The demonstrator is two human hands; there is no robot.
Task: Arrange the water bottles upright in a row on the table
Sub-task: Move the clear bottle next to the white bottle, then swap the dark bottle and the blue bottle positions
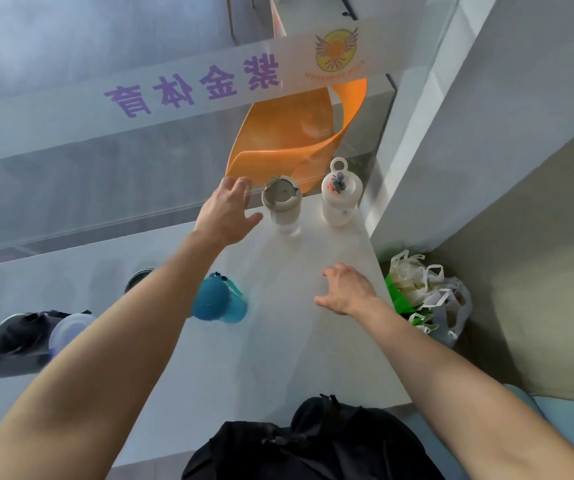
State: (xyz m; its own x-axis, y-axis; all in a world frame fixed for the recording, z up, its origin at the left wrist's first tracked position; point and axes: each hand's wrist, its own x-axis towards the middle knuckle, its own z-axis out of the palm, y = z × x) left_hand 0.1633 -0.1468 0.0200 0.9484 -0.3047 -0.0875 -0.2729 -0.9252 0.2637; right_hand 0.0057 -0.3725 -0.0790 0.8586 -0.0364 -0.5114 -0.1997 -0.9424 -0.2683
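Sports club front desk, likely: glass wall (pixel 71 188) with frosted band, purple club lettering (pixel 192 86), winged logo (pixel 336 50); orange mat (pixel 278 133) behind it, white counter (pixel 278 341) holding bottles (pixel 281 202).

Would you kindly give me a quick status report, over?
Left hand open beside grey-lidded bottle; right hand open, empty. White bottle upright alongside. Blue bottle beside left forearm.

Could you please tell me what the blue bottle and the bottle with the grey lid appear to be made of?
The blue bottle looks like translucent tinted plastic: light shows through its body. The grey-lidded bottle seems clear plastic or glass, its lower body see-through; the lid looks matte plastic.
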